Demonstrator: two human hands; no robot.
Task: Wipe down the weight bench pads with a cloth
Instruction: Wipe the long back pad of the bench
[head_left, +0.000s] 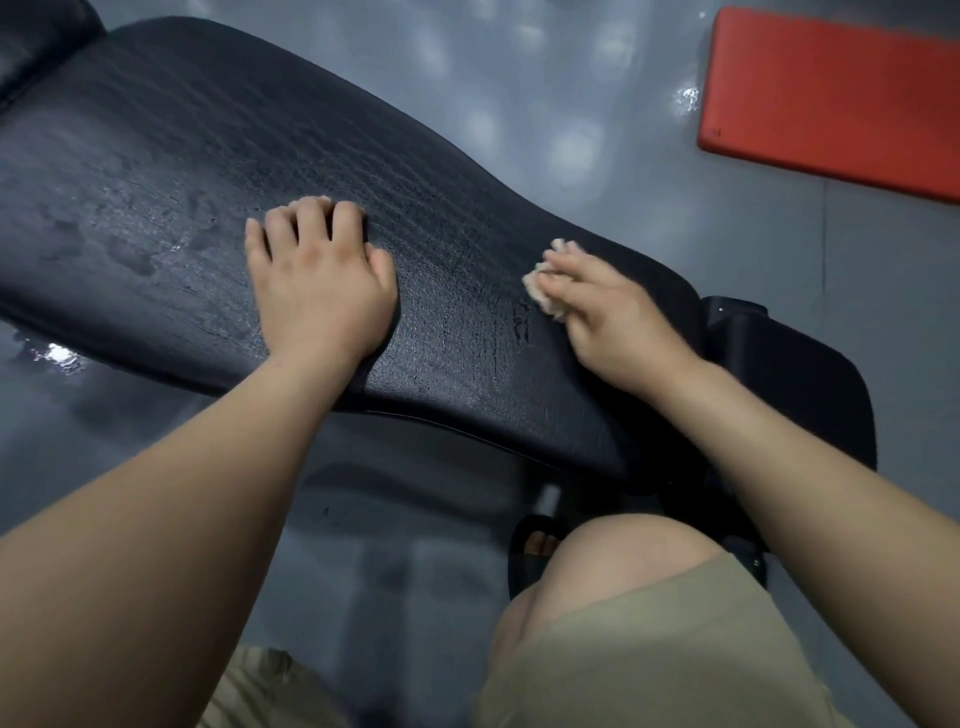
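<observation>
A long black weight bench pad (171, 135) runs from the upper left to the lower right, with wet streaks on its surface. My left hand (317, 280) rests palm down on the middle of the pad, its fingertips bent against the leather. My right hand (613, 317) grips a small crumpled beige cloth (545, 288) and presses it onto the pad near its narrow right end. A second black pad (31, 36) shows at the top left corner.
Grey glossy floor (519, 104) surrounds the bench. A red mat (831, 93) lies on the floor at the upper right. The black bench frame (795, 374) sits beyond the pad's right end. My knees in khaki shorts (649, 649) and a sandalled foot (535, 551) are below.
</observation>
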